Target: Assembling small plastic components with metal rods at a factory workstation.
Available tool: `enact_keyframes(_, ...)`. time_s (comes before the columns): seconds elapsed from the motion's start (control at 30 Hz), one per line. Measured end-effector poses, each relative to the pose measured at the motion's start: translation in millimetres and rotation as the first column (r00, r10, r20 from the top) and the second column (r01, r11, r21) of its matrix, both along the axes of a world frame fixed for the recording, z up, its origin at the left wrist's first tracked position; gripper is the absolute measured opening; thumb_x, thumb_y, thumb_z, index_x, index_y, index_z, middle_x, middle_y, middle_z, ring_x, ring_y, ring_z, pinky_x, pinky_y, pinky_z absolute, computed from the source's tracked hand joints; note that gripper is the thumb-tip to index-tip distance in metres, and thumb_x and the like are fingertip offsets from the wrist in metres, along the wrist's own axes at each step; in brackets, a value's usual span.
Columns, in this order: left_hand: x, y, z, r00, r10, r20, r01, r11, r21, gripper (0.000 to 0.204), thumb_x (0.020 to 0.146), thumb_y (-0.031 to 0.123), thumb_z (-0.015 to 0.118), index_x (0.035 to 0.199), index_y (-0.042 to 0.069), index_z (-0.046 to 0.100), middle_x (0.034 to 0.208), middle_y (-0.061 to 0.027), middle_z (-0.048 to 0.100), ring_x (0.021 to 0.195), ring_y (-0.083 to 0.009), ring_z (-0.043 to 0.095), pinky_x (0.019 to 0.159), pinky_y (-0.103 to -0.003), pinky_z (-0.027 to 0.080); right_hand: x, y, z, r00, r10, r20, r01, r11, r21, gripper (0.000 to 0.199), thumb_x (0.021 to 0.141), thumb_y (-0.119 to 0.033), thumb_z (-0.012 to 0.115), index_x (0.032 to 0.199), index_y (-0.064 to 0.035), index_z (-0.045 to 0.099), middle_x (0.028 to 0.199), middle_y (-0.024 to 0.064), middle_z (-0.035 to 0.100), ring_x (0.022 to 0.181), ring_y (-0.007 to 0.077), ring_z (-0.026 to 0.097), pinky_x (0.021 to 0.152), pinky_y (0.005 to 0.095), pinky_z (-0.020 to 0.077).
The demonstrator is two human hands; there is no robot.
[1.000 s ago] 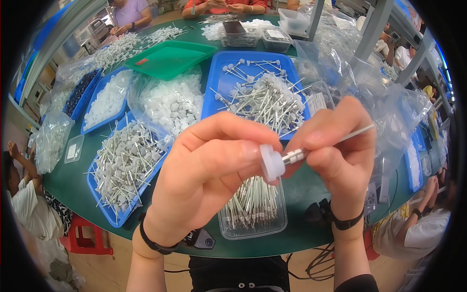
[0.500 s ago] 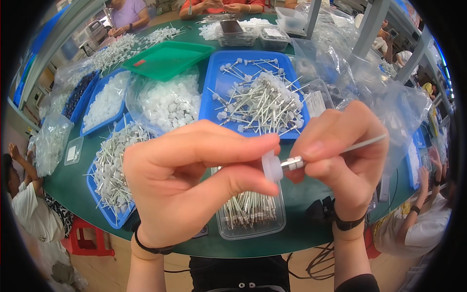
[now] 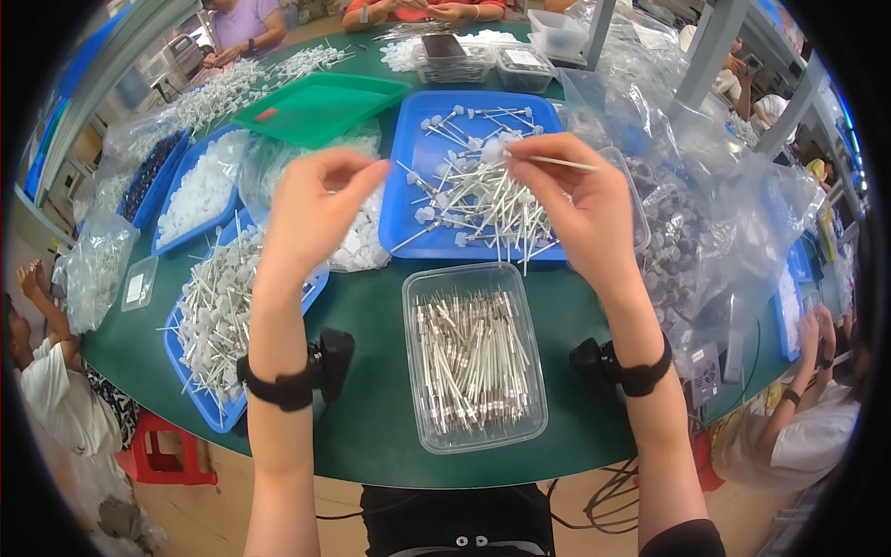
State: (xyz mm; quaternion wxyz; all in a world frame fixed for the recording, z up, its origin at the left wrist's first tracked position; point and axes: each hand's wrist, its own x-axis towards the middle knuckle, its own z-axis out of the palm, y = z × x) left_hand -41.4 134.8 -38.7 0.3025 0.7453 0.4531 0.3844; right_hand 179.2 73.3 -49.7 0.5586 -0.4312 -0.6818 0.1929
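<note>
Over the large blue tray [image 3: 411, 130] at twelve o'clock, the right hand [image 3: 566, 195] has its thumb and forefinger pinched together on a thin pale rod [image 3: 568, 164], which lies nearly level with its free end pointing to three o'clock. A white cap [image 3: 496, 148] shows just beyond the fingertips, toward nine o'clock; blur against the pile makes it hard to say for certain whether it sits on this rod. The large blue tray holds a loose heap of capped rods [image 3: 497, 200], their shafts crossing every way, with a few lying apart near its far edge. At ten o'clock, the left hand [image 3: 320, 200] is held above a clear bag of white caps [image 3: 357, 249], fingers loosely curled, thumb apart from them and nothing seen in its grasp. Each wrist wears a black strap, the left one [image 3: 283, 388] and the right one [image 3: 647, 376]. At six o'clock, between the forearms, a clear plastic tub [image 3: 464, 276] stands on the green table [image 3: 371, 455], filled with rods [image 3: 473, 362] lying mostly lengthwise. A smaller blue tray [image 3: 227, 420] heaped with more capped pieces sits between eight and nine o'clock, partly behind the left forearm. A green tray [image 3: 320, 104] rests at eleven o'clock, and crumpled clear bags [image 3: 733, 227] spread from two to three o'clock.
</note>
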Motion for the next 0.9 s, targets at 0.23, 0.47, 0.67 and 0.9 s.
enact_keyframes(0.23, -37, 56, -80, 0.842, 0.274, -0.465, -0.145, 0.945, 0.294, 0.021, 0.064, 0.012, 0.06, 0.081, -0.001, 0.06, 0.069, -0.015, 0.059, 0.066, -0.0268, 0.057, 0.063, -0.031, 0.045, 3, 4, -25, 0.778, -0.282, 0.562, 0.172, 0.955, 0.242, 0.031, 0.063, 0.0, 0.053, 0.094, -0.0052, 0.054, 0.095, 0.0184, 0.052, 0.09, 0.0313, 0.05, 0.079, 0.0344, 0.0402)
enact_keyframes(0.47, -25, 60, -84, 0.853, 0.162, -0.497, -0.146, 0.987, 0.071, 0.016, 0.057, 0.007, 0.064, 0.07, -0.001, 0.06, 0.067, -0.0136, 0.059, 0.064, -0.0233, 0.058, 0.06, -0.03, 0.045, -34, -38, -17, 0.53, 0.326, 0.783, -0.136, 0.944, -0.301, 0.019, 0.059, -0.004, 0.06, 0.078, -0.0063, 0.056, 0.08, 0.0069, 0.051, 0.079, 0.0251, 0.05, 0.07, 0.0334, 0.0394)
enact_keyframes(0.67, -28, 55, -70, 0.843, 0.121, -0.524, -0.141, 0.99, 0.001, 0.011, 0.057, 0.005, 0.061, 0.066, 0.0, 0.058, 0.065, -0.0114, 0.059, 0.063, -0.0202, 0.058, 0.059, -0.027, 0.045, -40, -43, -26, 0.455, 0.313, 0.834, -0.101, 0.948, -0.3, 0.009, 0.06, -0.008, 0.062, 0.067, -0.0092, 0.057, 0.073, 0.0044, 0.049, 0.081, 0.0207, 0.047, 0.072, 0.0303, 0.0352)
enact_keyframes(0.9, -22, 27, -28, 0.955, 0.219, -0.201, -0.152, 0.94, 0.305, 0.016, 0.062, 0.0, 0.057, 0.078, -0.002, 0.056, 0.074, -0.0102, 0.058, 0.066, -0.0153, 0.057, 0.059, -0.025, 0.045, -29, -48, 0, 0.531, 0.307, 0.789, -0.114, 0.949, -0.293, 0.007, 0.06, -0.012, 0.062, 0.066, -0.0091, 0.059, 0.072, 0.0041, 0.052, 0.074, 0.02, 0.05, 0.066, 0.031, 0.0383)
